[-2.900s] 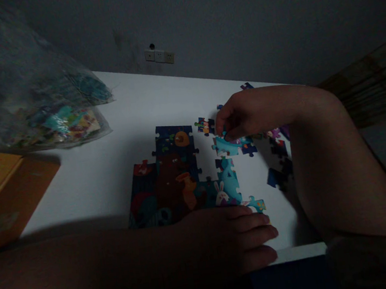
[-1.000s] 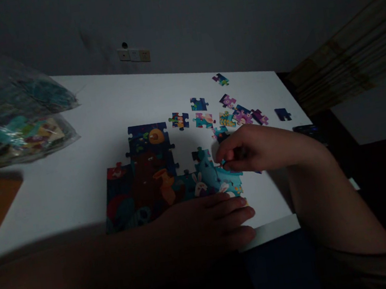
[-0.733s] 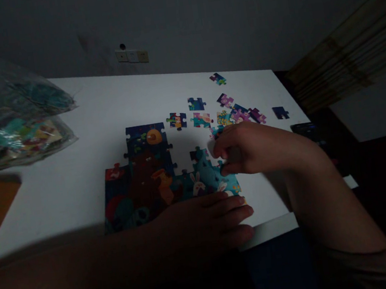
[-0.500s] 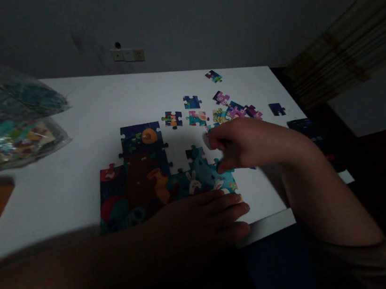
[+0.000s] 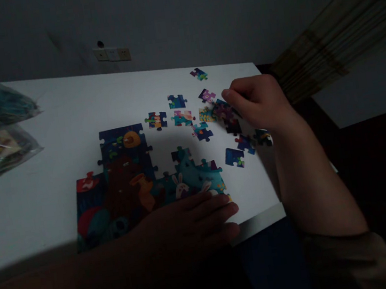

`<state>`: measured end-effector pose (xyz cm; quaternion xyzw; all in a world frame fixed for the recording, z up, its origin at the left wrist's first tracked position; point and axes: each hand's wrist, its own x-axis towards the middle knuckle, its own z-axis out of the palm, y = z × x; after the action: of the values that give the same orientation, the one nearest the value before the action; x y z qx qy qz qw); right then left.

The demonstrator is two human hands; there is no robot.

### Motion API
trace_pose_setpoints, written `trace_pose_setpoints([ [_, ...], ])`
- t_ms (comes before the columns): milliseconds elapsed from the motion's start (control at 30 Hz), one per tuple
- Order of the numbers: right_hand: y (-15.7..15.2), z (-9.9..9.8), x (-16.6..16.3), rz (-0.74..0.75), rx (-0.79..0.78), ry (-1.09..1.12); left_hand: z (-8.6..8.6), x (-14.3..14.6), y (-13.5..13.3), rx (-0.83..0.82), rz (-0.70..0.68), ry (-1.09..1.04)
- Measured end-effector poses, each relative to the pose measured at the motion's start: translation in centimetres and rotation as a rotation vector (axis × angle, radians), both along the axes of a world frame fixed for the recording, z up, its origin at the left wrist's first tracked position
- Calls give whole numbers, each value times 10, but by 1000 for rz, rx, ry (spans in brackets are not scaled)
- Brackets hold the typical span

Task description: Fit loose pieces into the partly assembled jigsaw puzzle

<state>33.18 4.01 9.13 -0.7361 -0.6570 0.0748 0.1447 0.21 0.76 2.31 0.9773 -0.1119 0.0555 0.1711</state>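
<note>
Head camera: a partly assembled jigsaw puzzle (image 5: 123, 158) lies flat on the white table (image 5: 53, 134), left of centre and near the person, its longer visible axis running left to right. Its printed scene stands upright for the person, with the head of the one brown bear (image 5: 123, 191) and the ears of the two white rabbits (image 5: 181, 188) pointing towards the wall (image 5: 177, 23). The far side is stepped: a tall block behind the bear, lower parts on either side, and knobs jutting out. The left hand (image 5: 196, 220) rests palm down over the puzzle's near right part, fingers straight and slightly spread, grasping nothing. The right hand (image 5: 254, 101) is above the right side of the table, over a dark cluster of pieces (image 5: 232, 126), its fingers curled in and its thumb stretched out (whether anything is pinched there, I cannot tell). Nine loose pieces (image 5: 183, 117) can be counted singly beyond and to the right of the puzzle; those in the cluster and by the right wrist are too dark to number. One clear plastic bag (image 5: 2, 150) sits at the left edge, and three socket plates (image 5: 112, 54) line up on the wall.
</note>
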Motion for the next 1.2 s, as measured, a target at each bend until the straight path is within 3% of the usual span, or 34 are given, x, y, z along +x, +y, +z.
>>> trace_pose_setpoints([
  [167,-1,2,19,7,-155,2,0,-1,-1,-5,7,6],
  [500,3,-8,41,-40,-262,-82,14,4,1,42,20,4],
  [967,1,-9,53,-39,-358,-150,12,4,-3,-2,25,71],
  [1200,1,-10,54,-30,-293,-129,15,4,0,-5,8,53],
])
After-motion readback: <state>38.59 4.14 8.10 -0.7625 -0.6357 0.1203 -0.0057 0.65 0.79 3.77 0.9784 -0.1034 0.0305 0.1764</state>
